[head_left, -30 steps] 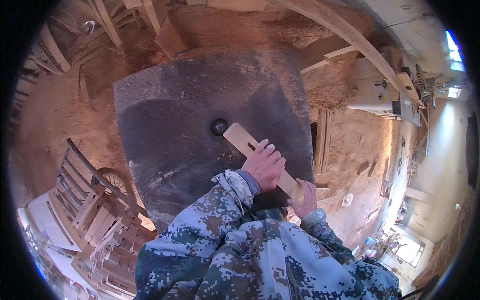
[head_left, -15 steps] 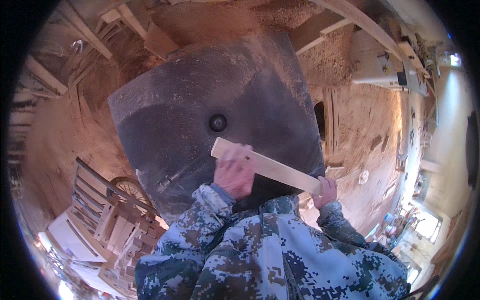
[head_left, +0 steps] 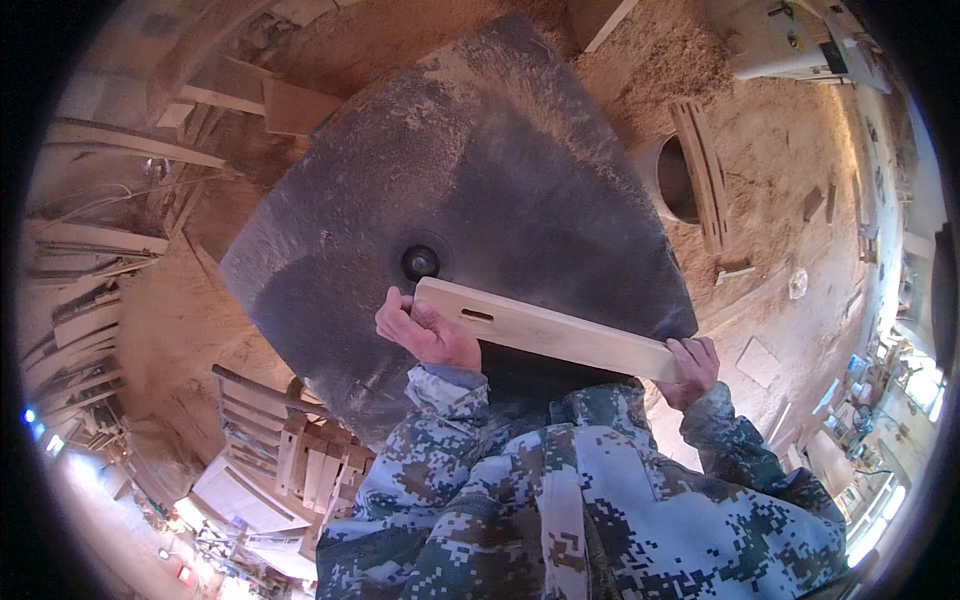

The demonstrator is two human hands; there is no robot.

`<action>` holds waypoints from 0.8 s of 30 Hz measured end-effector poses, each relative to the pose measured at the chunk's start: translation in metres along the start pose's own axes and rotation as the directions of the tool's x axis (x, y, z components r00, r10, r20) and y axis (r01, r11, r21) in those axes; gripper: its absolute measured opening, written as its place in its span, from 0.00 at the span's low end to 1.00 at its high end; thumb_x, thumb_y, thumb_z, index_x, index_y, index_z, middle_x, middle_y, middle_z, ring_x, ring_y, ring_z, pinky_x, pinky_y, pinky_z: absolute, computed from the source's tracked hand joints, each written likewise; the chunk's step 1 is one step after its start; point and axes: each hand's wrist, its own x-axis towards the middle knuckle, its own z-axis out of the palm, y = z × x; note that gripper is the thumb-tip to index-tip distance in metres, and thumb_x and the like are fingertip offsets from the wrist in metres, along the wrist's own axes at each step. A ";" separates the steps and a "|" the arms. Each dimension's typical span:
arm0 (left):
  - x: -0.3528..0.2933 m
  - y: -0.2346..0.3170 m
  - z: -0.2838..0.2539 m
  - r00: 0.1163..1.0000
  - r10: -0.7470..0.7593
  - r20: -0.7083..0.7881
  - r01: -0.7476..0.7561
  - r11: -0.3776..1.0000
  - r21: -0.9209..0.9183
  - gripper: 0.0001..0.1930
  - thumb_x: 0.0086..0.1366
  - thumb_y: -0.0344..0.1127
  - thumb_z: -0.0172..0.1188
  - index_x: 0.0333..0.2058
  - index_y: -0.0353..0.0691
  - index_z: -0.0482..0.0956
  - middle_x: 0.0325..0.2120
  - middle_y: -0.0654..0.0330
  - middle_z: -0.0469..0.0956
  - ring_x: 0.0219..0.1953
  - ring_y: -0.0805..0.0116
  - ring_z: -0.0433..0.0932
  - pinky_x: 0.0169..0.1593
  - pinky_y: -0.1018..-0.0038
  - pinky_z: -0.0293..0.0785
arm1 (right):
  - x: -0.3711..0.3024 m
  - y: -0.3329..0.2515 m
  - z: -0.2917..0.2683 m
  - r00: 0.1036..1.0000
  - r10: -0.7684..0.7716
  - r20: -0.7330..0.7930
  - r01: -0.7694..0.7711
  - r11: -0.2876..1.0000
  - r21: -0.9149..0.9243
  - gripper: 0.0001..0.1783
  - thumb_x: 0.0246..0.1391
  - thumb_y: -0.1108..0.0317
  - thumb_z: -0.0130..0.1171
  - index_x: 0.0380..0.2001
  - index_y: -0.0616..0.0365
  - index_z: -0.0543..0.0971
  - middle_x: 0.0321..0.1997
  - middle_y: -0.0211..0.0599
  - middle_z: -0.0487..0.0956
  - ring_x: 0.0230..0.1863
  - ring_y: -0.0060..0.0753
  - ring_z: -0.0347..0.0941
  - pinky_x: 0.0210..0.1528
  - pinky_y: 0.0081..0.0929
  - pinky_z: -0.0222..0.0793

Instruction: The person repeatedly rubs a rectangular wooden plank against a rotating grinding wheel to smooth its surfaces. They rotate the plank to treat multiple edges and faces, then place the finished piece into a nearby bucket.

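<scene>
A pale wooden board (head_left: 570,338) with a short oblong slot near its left end lies slantwise in front of me, over the near part of a dark flat machine table (head_left: 540,230). My left hand (head_left: 432,335) grips the board's left end from the near side, its fingers curled beside the edge. Around the right end, my right hand (head_left: 690,372) is closed with the fingers over the top. Just beyond the left end, a round black spindle (head_left: 420,262) stands up from the table. Whether the board touches the spindle I cannot tell.
Sawdust coats the table's far part and the floor. Right of the table are a round pipe opening (head_left: 680,178) and upright wooden strips (head_left: 703,180). A slatted rack (head_left: 265,410) with stacked wood pieces stands at the lower left. Several planks (head_left: 90,330) lean farther left.
My left hand has shifted left from over the board to its left end, uncovering the slot. The board's broad face now shows more. The whole view has turned somewhat.
</scene>
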 end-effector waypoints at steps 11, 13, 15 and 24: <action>0.012 0.010 0.011 0.999 0.009 -0.048 -0.006 0.998 0.066 0.20 0.72 0.26 0.46 0.61 0.27 0.69 0.43 0.48 0.69 0.49 0.49 0.66 0.60 0.51 0.62 | 0.008 -0.005 0.001 0.998 0.018 -0.055 -0.013 0.997 0.079 0.33 0.42 0.57 0.74 0.52 0.62 0.83 0.40 0.46 0.80 0.39 0.54 0.75 0.44 0.48 0.74; 0.015 0.007 0.013 0.998 0.029 -0.054 -0.025 0.998 0.065 0.20 0.72 0.26 0.45 0.61 0.27 0.69 0.44 0.48 0.68 0.49 0.49 0.66 0.59 0.51 0.62 | 0.010 -0.007 0.003 0.997 0.024 -0.069 -0.019 0.997 0.076 0.32 0.42 0.58 0.73 0.51 0.62 0.83 0.40 0.46 0.80 0.39 0.54 0.75 0.44 0.49 0.74; 0.018 0.004 0.013 0.998 0.025 -0.055 -0.022 0.998 0.060 0.21 0.73 0.27 0.44 0.61 0.27 0.68 0.44 0.48 0.68 0.49 0.49 0.66 0.60 0.51 0.62 | 0.014 -0.007 0.003 0.997 0.021 -0.070 -0.016 0.998 0.066 0.32 0.41 0.59 0.73 0.52 0.62 0.84 0.40 0.46 0.80 0.39 0.54 0.75 0.44 0.48 0.74; 0.045 -0.011 0.008 0.983 -0.160 -0.088 0.161 0.987 0.011 0.23 0.75 0.28 0.39 0.65 0.26 0.65 0.49 0.48 0.69 0.52 0.51 0.69 0.64 0.53 0.65 | 0.054 -0.024 -0.002 1.000 -0.007 -0.011 0.008 0.995 0.100 0.33 0.43 0.58 0.75 0.54 0.59 0.82 0.48 0.46 0.79 0.47 0.55 0.75 0.50 0.47 0.74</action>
